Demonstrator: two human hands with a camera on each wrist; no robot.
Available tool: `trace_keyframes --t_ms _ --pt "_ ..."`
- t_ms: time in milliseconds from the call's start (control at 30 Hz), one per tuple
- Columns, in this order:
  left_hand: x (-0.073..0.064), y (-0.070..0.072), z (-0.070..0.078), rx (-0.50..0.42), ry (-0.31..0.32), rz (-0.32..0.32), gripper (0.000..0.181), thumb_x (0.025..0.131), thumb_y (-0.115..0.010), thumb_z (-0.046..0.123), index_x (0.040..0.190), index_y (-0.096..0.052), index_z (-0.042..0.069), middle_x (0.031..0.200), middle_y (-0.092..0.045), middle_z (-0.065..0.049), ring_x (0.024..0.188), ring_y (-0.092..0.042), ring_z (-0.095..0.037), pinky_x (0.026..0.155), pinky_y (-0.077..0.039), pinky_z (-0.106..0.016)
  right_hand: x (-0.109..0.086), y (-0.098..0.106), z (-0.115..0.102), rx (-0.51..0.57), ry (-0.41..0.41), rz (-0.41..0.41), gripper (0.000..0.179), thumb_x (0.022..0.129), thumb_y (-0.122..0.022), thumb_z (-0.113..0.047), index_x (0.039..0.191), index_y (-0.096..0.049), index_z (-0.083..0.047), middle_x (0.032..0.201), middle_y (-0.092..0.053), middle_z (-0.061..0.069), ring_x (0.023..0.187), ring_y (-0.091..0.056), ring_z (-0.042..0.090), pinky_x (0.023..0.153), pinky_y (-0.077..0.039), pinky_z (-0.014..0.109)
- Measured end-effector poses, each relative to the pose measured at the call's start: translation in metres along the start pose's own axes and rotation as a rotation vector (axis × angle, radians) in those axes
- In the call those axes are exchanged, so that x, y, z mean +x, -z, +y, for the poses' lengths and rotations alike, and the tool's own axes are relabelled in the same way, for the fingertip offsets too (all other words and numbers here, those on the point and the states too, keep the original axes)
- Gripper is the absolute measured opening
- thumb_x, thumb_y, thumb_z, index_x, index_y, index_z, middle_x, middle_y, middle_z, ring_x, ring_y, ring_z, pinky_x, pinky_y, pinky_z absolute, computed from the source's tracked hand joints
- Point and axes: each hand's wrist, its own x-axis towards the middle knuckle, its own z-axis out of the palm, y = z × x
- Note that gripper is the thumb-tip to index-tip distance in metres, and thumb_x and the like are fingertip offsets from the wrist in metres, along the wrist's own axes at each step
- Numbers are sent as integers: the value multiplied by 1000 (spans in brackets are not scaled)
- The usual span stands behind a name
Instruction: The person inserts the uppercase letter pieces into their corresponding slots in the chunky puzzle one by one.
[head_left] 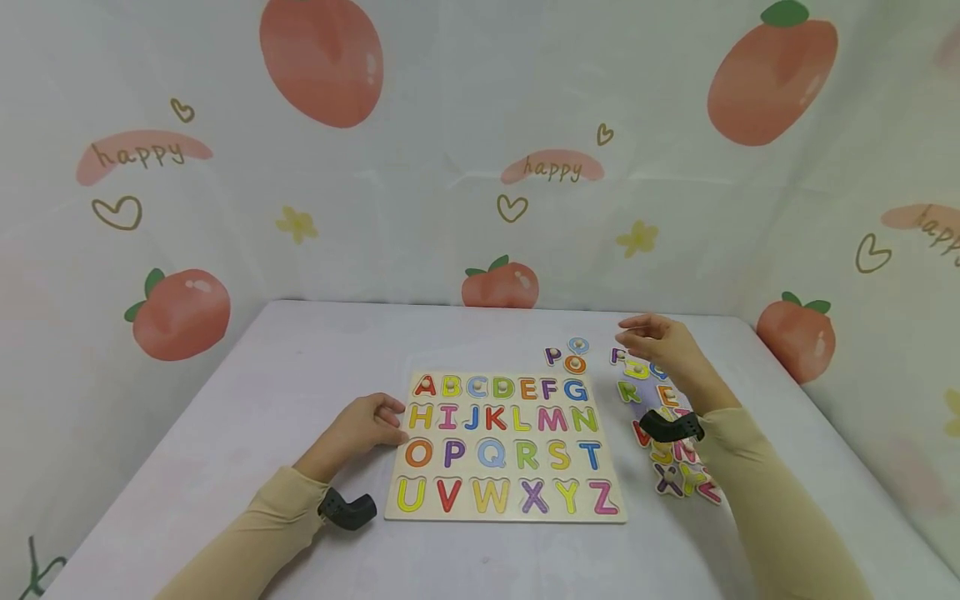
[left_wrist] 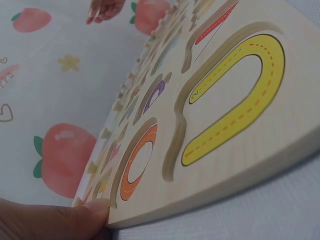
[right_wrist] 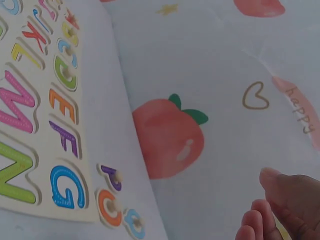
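A wooden alphabet puzzle board [head_left: 501, 417] lies flat; knobbed pieces A, B, C and D sit in its top row, while the E, F and G recesses show printed letters. My left hand [head_left: 363, 429] rests against the board's left edge, its thumb [left_wrist: 85, 217] touching the edge in the left wrist view. My right hand [head_left: 663, 343] is raised over loose letter pieces at the right, thumb and forefinger apart, with nothing visible between them. Below it are a purple F [head_left: 618, 357], a green R [head_left: 628, 392] and an orange E [head_left: 667, 395].
Beyond the board's top right corner lie a purple P [head_left: 552, 357], an orange O [head_left: 575, 364] and a light blue letter piece [head_left: 578, 345]. More pieces, including an X [head_left: 669, 481], are heaped under my right wrist. A printed cloth backdrop [head_left: 420, 192] stands behind the white table [head_left: 337, 350].
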Motion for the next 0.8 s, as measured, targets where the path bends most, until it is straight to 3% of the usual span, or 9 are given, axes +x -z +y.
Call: trace_keyframes --t_ms 200,333,433,533,633,800 --pt "0 0 -1 0 -5 0 47 74 -79 9 116 -60 -1 87 -60 -7 75 -55 -17 67 -45 -28 -11 14 17 -44 -10 7 56 93 -61 -39 132 -49 0 123 -57 14 94 -59 3 83 -50 16" --pt "0 0 -1 -3 -4 -1 46 74 -79 9 115 -60 -1 87 -60 -7 75 -55 -17 68 -45 -29 -20 23 30 -44 -6 8 57 93 -62 -39 132 -49 2 116 -59 5 90 -60 -1 81 -49 14" --pt "-1 0 0 -8 -1 -1 46 74 -79 9 115 -60 0 87 -60 -7 75 -55 -17 68 -45 -28 -27 29 38 -67 -15 9 58 94 -61 -39 133 -48 2 116 -59 5 97 -63 7 86 -51 22" --pt "-2 0 1 -9 -10 -3 46 74 -80 9 114 -60 -1 86 -60 -7 74 -55 -17 67 -45 -28 -32 34 46 -108 -40 15 60 95 -58 -41 135 -47 2 123 -57 14 110 -62 25 91 -51 33" --pt "-2 1 1 -11 -20 -8 46 73 -80 8 114 -60 -2 87 -60 -8 74 -55 -17 67 -45 -28 -32 37 56 -143 -72 26 59 96 -57 -41 136 -46 2 128 -54 21 116 -57 37 91 -52 35" --pt "-1 0 0 -9 -7 -5 46 74 -80 8 115 -60 -1 87 -60 -7 75 -56 -16 67 -45 -28 -26 41 77 -183 -148 47 59 95 -58 -40 135 -48 2 127 -55 25 107 -61 36 77 -50 29"
